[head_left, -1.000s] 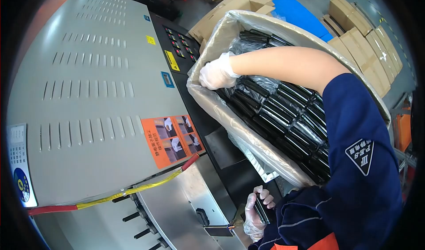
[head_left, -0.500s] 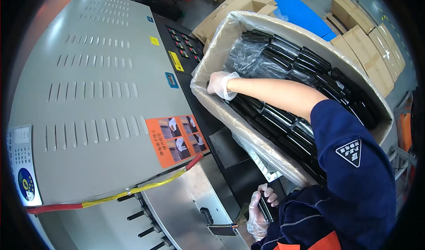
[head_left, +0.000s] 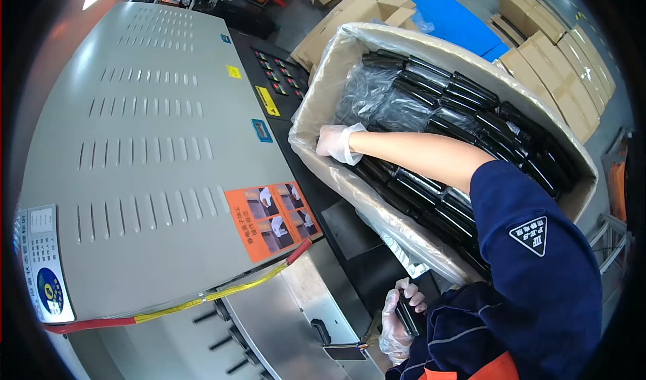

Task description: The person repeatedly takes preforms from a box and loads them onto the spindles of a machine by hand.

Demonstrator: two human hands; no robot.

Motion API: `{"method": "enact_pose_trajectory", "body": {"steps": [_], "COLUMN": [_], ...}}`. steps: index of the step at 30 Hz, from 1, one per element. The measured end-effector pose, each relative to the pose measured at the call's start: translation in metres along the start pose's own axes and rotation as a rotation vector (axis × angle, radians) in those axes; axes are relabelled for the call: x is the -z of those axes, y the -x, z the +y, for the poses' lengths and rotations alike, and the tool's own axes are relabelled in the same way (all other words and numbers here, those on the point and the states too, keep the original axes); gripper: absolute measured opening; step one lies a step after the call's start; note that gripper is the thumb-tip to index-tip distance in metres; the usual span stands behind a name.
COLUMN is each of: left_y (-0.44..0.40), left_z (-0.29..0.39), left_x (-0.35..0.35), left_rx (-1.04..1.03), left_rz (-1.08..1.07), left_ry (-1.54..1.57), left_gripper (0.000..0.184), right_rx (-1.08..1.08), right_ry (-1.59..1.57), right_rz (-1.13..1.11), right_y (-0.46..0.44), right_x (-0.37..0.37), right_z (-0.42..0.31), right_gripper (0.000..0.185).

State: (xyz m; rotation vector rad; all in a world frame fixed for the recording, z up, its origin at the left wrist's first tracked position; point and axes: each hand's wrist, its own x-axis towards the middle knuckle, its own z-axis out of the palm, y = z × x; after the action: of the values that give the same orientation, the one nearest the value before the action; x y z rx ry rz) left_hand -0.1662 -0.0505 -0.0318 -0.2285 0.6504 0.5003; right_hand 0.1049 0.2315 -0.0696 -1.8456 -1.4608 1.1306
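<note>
My left hand (head_left: 397, 325), in a clear glove, is closed around a glossy black bottle-like piece (head_left: 406, 316) close to my body at the bottom. My right hand (head_left: 334, 142), gloved too, reaches down into the near-left corner of a large carton (head_left: 311, 109). Its fingers are hidden behind the hand and wrist, so any hold there does not show. Rows of similar black bottle-like pieces (head_left: 431, 185) lie in the carton, which is lined with clear plastic. A crumpled clear plastic sheet (head_left: 383, 90) covers part of the rows.
On the left stands a grey vented machine cabinet (head_left: 148, 124) with an orange instruction sheet (head_left: 274, 221). Below it is an opening with several dark spindles (head_left: 222, 341). Cardboard boxes (head_left: 555, 77) and a blue sheet (head_left: 457, 20) lie beyond the carton.
The view has shifted slightly. My right hand stays in the carton's corner, a little lower in the picture. My left hand keeps its hold on the black bottle-like piece.
</note>
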Motion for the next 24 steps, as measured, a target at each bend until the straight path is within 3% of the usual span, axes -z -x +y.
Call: {"method": "enact_pose_trajectory", "body": {"steps": [3,5,6,9,10,13,17,20,23,24], "left_y": [-0.004,-0.006,-0.007,-0.008,-0.008,-0.008,-0.009,-0.008,-0.005,-0.003], "left_z": [0.0,-0.001,0.0,0.002,0.002,0.004,0.002,0.002,0.004,0.005], "left_x": [-0.003,-0.006,-0.008,-0.006,-0.006,-0.006,-0.005,-0.007,-0.007,-0.007], "left_rx": [0.011,0.011,0.009,0.02,0.019,0.008,0.002,-0.017,-0.03,-0.036], "left_rz": [0.022,0.029,0.035,0.01,0.01,0.022,0.01,0.018,0.003,-0.007], "left_ry": [-0.032,-0.051,-0.071,-0.045,-0.045,-0.065,-0.065,-0.068,-0.07,-0.074], "left_gripper": [0.021,0.021,0.021,0.022,0.022,0.022,0.026,0.03,0.033,0.035], "right_rx": [-0.042,0.066,0.296,0.107,0.109,0.142,0.255,0.269,0.213,0.154], "right_ry": [-0.098,-0.175,-0.074,-0.274,-0.283,-0.288,-0.289,-0.31,-0.503,-0.565], "right_rz": [0.029,-0.042,-0.094,-0.044,-0.097,-0.095,-0.158,-0.124,0.004,0.012], "right_y": [0.007,-0.004,-0.016,0.0,-0.003,-0.009,-0.006,-0.002,0.004,0.003], "right_x": [0.002,0.002,-0.002,0.002,0.003,-0.001,-0.002,-0.005,-0.007,-0.002], "right_z": [0.003,0.018,0.029,0.017,0.019,0.022,0.031,0.029,0.028,0.029], "right_gripper": [0.031,0.034,0.041,0.052,0.061,0.062,0.06,0.049,0.031,0.038]}}
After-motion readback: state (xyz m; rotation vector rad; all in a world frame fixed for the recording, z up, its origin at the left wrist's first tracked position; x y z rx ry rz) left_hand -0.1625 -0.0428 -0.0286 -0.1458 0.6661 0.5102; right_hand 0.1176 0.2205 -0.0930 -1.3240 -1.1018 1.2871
